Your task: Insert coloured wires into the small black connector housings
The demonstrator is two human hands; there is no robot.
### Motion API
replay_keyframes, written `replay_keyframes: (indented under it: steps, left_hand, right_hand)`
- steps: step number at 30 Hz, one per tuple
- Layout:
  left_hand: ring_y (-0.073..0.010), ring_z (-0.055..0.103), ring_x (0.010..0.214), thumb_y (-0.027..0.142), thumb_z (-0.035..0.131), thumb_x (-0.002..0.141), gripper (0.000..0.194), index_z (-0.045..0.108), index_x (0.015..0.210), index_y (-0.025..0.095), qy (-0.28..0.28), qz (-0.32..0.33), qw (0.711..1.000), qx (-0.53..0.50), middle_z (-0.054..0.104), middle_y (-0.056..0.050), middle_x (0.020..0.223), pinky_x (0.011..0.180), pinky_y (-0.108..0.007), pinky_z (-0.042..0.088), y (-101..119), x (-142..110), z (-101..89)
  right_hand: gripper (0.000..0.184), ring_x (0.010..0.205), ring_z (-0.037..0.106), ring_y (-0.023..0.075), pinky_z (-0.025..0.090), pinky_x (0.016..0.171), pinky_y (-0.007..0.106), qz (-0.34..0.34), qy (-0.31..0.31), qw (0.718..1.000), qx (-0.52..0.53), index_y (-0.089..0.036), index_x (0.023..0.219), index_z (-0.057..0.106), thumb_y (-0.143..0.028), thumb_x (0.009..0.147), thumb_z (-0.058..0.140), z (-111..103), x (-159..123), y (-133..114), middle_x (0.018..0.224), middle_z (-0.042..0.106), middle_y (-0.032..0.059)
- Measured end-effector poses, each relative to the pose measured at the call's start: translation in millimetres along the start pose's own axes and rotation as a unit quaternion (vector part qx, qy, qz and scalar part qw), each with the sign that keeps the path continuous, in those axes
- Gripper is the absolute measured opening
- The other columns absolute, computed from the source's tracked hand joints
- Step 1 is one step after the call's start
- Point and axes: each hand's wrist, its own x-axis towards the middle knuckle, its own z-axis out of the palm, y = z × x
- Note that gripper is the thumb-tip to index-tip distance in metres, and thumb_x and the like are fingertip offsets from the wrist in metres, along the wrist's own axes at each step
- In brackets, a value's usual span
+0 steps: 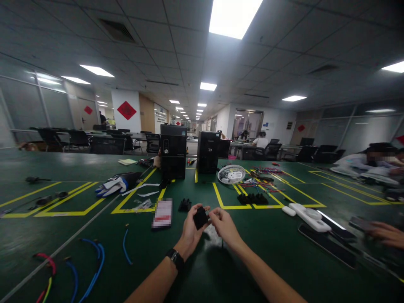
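My left hand (191,229) is closed around a small black block-shaped part (200,217), held up over the green table (271,248). My right hand (223,224) meets it from the right, fingers pinched at the part's edge. What the right fingertips grip is too small to make out. A black watch (176,258) sits on my left wrist. Another small black part (184,205) lies on the table just beyond my hands.
Two black boxes (173,151) (208,158) stand at mid-table, beside a white fan grille (231,174), work gloves (115,184) and black parts (252,198). Loose coloured wires (94,265) lie front left. A white power strip (307,216) and another person's hand (386,233) are right.
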Motion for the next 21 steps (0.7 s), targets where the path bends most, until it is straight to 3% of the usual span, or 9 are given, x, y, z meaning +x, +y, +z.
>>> replay_keyframes:
  steps: [11,21]
  left_hand:
    - [-0.0244,0.061,0.103,0.031,0.046,0.083,0.036,0.055,0.115,0.017,-0.018,-0.009,1.000,-0.001,0.064,-0.012,0.110,0.085,-0.036,0.047,-5.9,2.1,0.2]
    - [-0.0242,0.061,0.100,0.029,0.048,0.078,0.034,0.056,0.109,0.018,-0.033,0.004,0.999,-0.004,0.065,-0.011,0.107,0.086,-0.037,0.045,-5.0,-0.7,2.4]
  right_hand:
    - [0.019,0.057,0.050,0.0134,0.037,0.054,0.023,-0.059,0.042,0.996,-0.046,-0.017,0.073,0.053,-0.034,0.081,0.054,-2.6,-7.1,-4.3,0.062,0.055,-0.0008]
    - [0.021,0.047,0.041,0.0107,0.032,0.048,0.023,-0.037,0.040,0.998,-0.013,-0.019,0.069,0.049,-0.035,0.080,0.054,-2.6,-9.6,-6.1,0.052,0.046,-0.0054]
